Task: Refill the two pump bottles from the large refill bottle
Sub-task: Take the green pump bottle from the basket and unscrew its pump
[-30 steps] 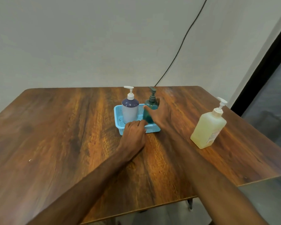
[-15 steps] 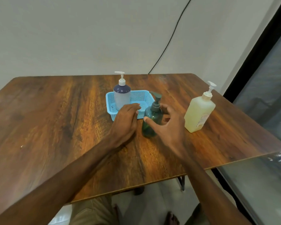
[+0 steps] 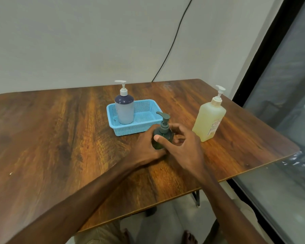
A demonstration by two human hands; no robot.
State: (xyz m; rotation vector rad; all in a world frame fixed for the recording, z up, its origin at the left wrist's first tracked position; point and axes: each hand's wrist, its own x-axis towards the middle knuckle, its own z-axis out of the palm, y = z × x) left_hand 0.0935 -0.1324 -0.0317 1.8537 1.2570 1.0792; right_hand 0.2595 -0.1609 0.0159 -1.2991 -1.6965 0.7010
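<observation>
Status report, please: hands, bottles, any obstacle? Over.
Left hand and right hand both grip green pump bottle, upright on table, pump on. Other pump bottle stands in blue basket. Refill bottle at right, untouched. Nothing in the way.

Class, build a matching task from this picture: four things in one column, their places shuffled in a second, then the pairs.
1 green pump bottle
2 purple-topped pump bottle
3 large refill bottle
4 blue basket

A standing in the basket
B alone, towards the table right side
C gripped by left hand and right hand
D mid-table, behind the green bottle

Pairs: 1-C, 2-A, 3-B, 4-D
</observation>
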